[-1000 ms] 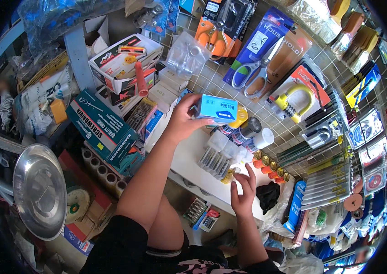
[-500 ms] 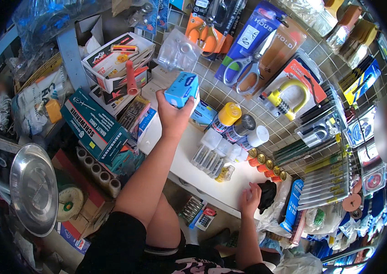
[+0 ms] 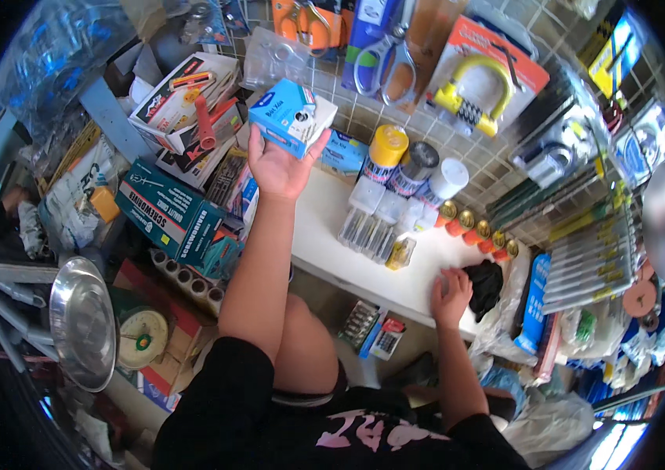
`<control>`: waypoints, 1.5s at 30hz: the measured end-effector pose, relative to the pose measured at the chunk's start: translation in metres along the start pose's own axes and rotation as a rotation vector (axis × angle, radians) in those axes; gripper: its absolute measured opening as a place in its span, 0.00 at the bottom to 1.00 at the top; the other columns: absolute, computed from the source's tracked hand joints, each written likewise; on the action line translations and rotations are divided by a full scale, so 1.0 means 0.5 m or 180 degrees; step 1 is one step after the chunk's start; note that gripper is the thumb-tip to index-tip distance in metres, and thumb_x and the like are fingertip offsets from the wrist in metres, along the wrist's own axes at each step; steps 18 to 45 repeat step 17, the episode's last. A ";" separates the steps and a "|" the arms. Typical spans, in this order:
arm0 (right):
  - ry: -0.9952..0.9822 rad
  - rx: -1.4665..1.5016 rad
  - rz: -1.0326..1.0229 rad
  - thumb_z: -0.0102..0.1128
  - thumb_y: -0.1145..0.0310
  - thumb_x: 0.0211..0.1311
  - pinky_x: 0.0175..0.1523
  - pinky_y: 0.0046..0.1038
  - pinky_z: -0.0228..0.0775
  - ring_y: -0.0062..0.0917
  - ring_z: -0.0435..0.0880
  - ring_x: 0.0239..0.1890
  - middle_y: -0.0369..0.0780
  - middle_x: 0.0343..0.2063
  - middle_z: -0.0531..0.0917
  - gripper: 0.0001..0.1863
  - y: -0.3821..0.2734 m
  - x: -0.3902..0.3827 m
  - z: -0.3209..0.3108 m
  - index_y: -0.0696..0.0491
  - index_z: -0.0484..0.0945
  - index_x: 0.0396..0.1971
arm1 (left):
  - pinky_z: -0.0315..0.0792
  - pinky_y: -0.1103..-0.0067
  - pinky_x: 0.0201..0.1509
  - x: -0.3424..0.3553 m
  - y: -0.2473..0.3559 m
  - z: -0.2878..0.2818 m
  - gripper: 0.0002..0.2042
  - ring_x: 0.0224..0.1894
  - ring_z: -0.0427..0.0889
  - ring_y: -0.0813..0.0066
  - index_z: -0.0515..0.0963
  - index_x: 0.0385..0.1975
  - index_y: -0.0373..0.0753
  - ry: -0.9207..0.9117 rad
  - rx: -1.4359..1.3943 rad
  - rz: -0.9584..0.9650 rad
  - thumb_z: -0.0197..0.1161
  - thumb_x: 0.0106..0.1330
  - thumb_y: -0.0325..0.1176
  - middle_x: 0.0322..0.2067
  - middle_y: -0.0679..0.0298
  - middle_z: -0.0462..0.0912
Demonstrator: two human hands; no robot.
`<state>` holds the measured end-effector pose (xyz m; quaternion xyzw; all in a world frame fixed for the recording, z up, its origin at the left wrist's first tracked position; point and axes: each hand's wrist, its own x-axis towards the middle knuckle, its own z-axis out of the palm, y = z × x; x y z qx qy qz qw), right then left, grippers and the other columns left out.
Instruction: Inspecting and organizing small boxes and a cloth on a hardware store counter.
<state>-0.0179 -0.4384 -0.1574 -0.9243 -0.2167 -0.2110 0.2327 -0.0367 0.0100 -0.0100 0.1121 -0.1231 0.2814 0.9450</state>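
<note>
My left hand (image 3: pixel 281 168) is stretched out over the far left of the white tabletop (image 3: pixel 320 227), palm turned up. In it sits a small blue-and-white cardboard box (image 3: pixel 289 117), held between thumb and fingers, its printed top face tilted toward me. My right hand (image 3: pixel 451 298) rests on the tabletop at the right, fingers slightly bent and apart, holding nothing. Touching or close beside it lies a crumpled black item (image 3: pixel 485 288), perhaps cloth or plastic. Another blue box (image 3: pixel 344 153) lies on the table just beyond my left hand.
Spray cans (image 3: pixel 387 149) and clear plastic boxes (image 3: pixel 367 235) stand mid-table, with small orange-red cans (image 3: pixel 477 235) beside them. A green screwdriver box (image 3: pixel 168 211) and a dial scale (image 3: pixel 143 338) are at the left. Packaged scissors (image 3: pixel 387 66) and a yellow lock (image 3: pixel 473 94) hang behind.
My left hand has turned the blue-and-white box, so its white side and top now show. The right hand's fingers have lowered onto the tabletop. The whole view has shifted slightly.
</note>
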 end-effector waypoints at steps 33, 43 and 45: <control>0.0009 0.0044 0.0108 0.67 0.67 0.60 0.59 0.42 0.67 0.39 0.78 0.54 0.40 0.52 0.82 0.14 -0.004 0.000 -0.007 0.49 0.83 0.46 | 0.71 0.74 0.64 0.032 -0.086 -0.003 0.48 0.64 0.69 0.68 0.55 0.71 0.30 0.0830 0.3709 0.1395 0.83 0.54 0.27 0.67 0.53 0.61; 0.0009 0.0044 0.0108 0.67 0.67 0.60 0.59 0.42 0.67 0.39 0.78 0.54 0.40 0.52 0.82 0.14 -0.004 0.000 -0.007 0.49 0.83 0.46 | 0.71 0.74 0.64 0.032 -0.086 -0.003 0.48 0.64 0.69 0.68 0.55 0.71 0.30 0.0830 0.3709 0.1395 0.83 0.54 0.27 0.67 0.53 0.61; 0.0009 0.0044 0.0108 0.67 0.67 0.60 0.59 0.42 0.67 0.39 0.78 0.54 0.40 0.52 0.82 0.14 -0.004 0.000 -0.007 0.49 0.83 0.46 | 0.71 0.74 0.64 0.032 -0.086 -0.003 0.48 0.64 0.69 0.68 0.55 0.71 0.30 0.0830 0.3709 0.1395 0.83 0.54 0.27 0.67 0.53 0.61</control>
